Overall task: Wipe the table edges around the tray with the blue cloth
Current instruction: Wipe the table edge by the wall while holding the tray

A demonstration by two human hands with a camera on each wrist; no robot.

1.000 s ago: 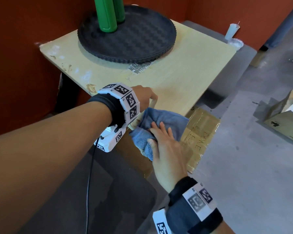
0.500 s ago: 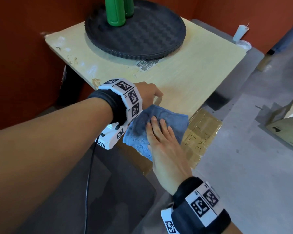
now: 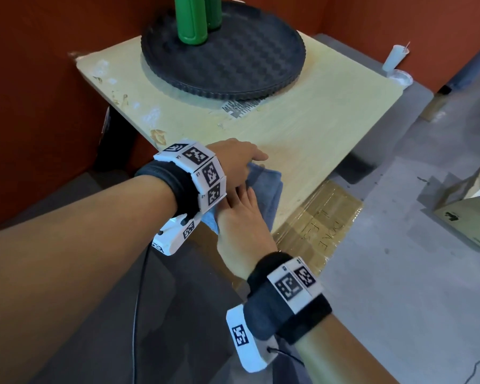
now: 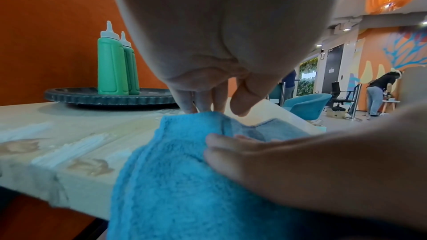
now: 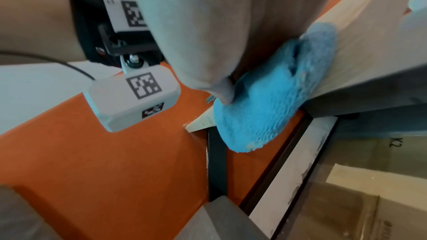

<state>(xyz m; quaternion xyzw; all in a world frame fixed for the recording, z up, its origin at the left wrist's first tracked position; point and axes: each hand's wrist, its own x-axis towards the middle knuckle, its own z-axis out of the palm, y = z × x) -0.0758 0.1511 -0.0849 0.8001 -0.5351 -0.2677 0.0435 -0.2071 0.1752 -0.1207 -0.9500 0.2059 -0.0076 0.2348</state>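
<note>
Near the frame's centre the blue cloth drapes over the tabletop edge, long axis running toward the tray at upper centre, left hand pinching its far end, right hand pressing it flat with straight fingers, above a floor board lettered "DONE HERE".

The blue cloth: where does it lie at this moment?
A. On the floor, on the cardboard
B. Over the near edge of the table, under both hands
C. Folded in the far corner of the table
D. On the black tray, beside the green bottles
B: the blue cloth drapes over the near edge of the table, with the left hand and the right hand on it, apart from the tray.
</note>
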